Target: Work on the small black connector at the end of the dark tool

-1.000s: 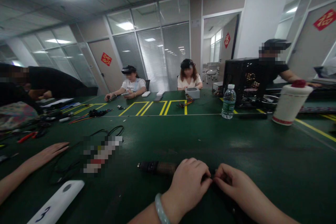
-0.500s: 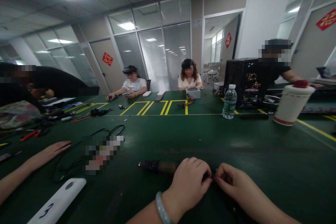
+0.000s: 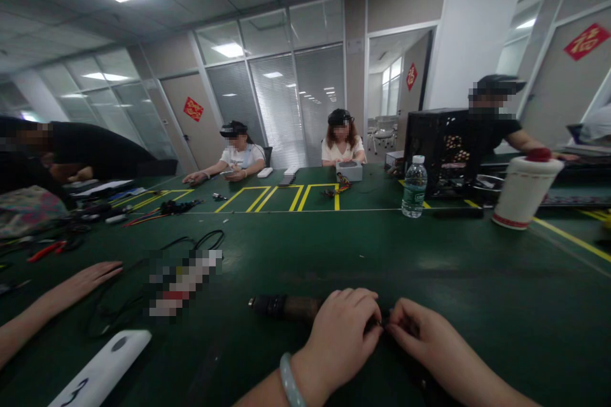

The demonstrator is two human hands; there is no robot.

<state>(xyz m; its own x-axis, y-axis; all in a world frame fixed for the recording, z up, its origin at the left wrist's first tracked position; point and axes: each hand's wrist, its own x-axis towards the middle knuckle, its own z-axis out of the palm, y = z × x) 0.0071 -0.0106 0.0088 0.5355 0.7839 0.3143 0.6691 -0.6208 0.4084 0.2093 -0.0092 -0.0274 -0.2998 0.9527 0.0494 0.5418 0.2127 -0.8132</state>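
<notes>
My left hand point(image 3: 344, 337), with a pale bangle point(image 3: 292, 381) at its wrist, rests over the rear of a dark cylindrical tool point(image 3: 286, 306) lying on the green table. Its thumb and fingers pinch a small dark piece that is mostly hidden. Just to the right, my right hand point(image 3: 420, 331) has its thumb and forefinger pressed together at the same spot, nearly touching the left fingertips. What the right fingers hold is too small to name.
Another person's hand point(image 3: 90, 276) lies at the left, by a cable point(image 3: 210, 240) and a white device marked 3 point(image 3: 102, 369). A water bottle point(image 3: 414, 187), a large cup point(image 3: 525, 194) and a black case point(image 3: 436, 146) stand farther back. Several people sit around.
The view has shifted slightly. My hands keep nearly the same pose together. Across the table, the seated person at the left has stretched a hand farther outward.
</notes>
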